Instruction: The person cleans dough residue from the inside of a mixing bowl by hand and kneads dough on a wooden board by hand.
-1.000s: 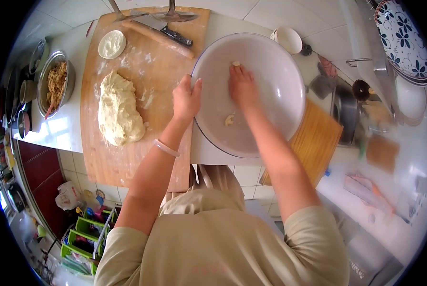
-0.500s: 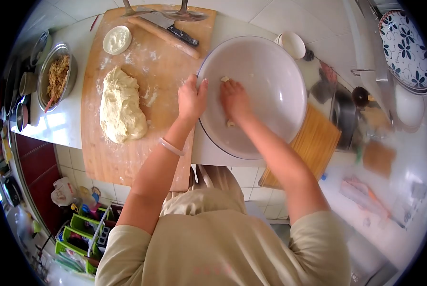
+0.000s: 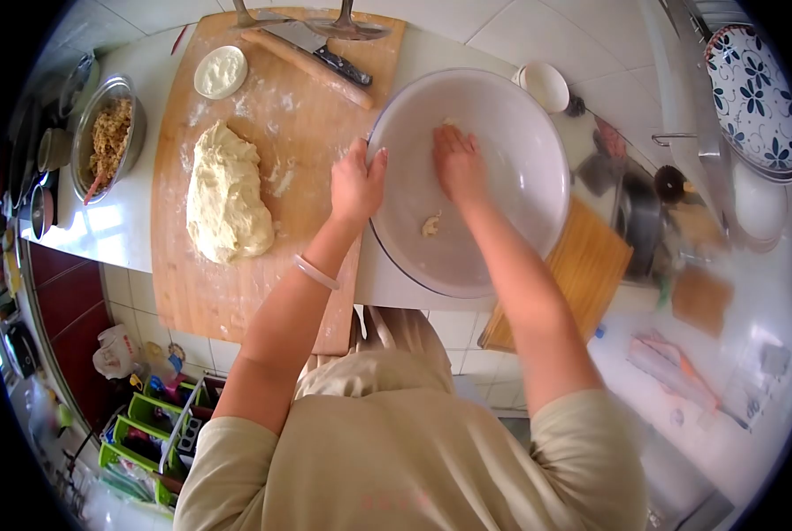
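A large white mixing bowl [image 3: 515, 168] with a dark blue rim stands in front of me. My left hand [image 3: 358, 184] holds its left rim, thumb at the edge. Inside the bowl, my right hand [image 3: 459, 166] lies flat against the inner surface, fingers stretched out. A small bit of dough shows at its fingertips, and another dough scrap [image 3: 430, 225] sits lower in the bowl. Left of the bowl, a big pale lump of dough [image 3: 228, 195] rests on a floured wooden board [image 3: 312, 230].
A rolling pin [image 3: 303, 66], a knife [image 3: 341, 65] and a small dish of flour [image 3: 221, 73] are at the board's far end. A metal bowl of filling [image 3: 110, 142] stands left. A smaller wooden board [image 3: 582, 265] lies right of the bowl, near a white cup [image 3: 546, 87].
My right hand has shifted rightward and slightly away from me inside the bowl, uncovering the lower dough scrap. My left hand stays at the rim.
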Demonstrator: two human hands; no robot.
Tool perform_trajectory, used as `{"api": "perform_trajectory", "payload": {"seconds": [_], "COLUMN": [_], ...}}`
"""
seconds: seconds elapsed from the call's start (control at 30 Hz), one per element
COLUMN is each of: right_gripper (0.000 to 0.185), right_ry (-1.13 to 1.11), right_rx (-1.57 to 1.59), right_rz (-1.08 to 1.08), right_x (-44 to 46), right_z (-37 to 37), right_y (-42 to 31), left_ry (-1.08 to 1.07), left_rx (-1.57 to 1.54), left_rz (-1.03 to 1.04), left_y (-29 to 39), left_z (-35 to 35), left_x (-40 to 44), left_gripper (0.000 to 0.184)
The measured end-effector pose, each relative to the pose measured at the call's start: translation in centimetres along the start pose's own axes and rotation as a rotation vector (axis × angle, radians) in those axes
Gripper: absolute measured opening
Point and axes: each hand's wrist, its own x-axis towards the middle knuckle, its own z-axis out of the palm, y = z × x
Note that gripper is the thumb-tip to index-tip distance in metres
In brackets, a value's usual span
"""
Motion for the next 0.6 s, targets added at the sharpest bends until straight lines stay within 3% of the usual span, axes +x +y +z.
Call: {"api": "perform_trajectory", "payload": {"seconds": [0.13,0.2,0.23,0.3,0.33,0.43,0.53,0.6], "right_gripper": [0.039,0.042,0.042,0.045,0.045,0.043,0.042,0.042], "right_ry": [0.028,0.017,0.013,0.008,0.01,0.024,0.087,0.115], "right_rx": [-0.081,-0.006,-0.006,-0.212,-0.215,-0.31,-0.108,0.082], "right_rz": [0.213,0.028,0.034,-0.244,-0.243,-0.067,0.078,0.217], "right_x": [-1.1,-3.0,-3.1,-2.6,-2.0,-1.7,-2.6,-2.8], "right_z": [2.1,2.4,2.2,1.2,0.4,-1.2,0.1,1.2], "right_y": [-5.3,-6.7,-5.5,-1.2,0.3,2.7,3.0,-0.7], "left_ry": [0.011,0.056,0.049,0.017,0.016,0.0,0.013,0.027], "left_rx": [0.045,0.032,0.032,-0.015,-0.017,0.012,0.006,0.043], "left_rz": [0.02,0.079,0.076,0.034,0.038,0.019,0.012,0.028], "left_y": [0.0,0.1,0.3,0.7,0.6,0.3,0.7,0.5], "left_z": [0.0,0.3,0.2,-0.2,-0.1,0.0,0.0,0.1], "left_x": [0.0,0.0,-0.2,-0.2,-0.1,-0.1,0.0,-0.1], "left_gripper": [0.03,0.029,0.029,0.028,0.028,0.027,0.028,0.029]}}
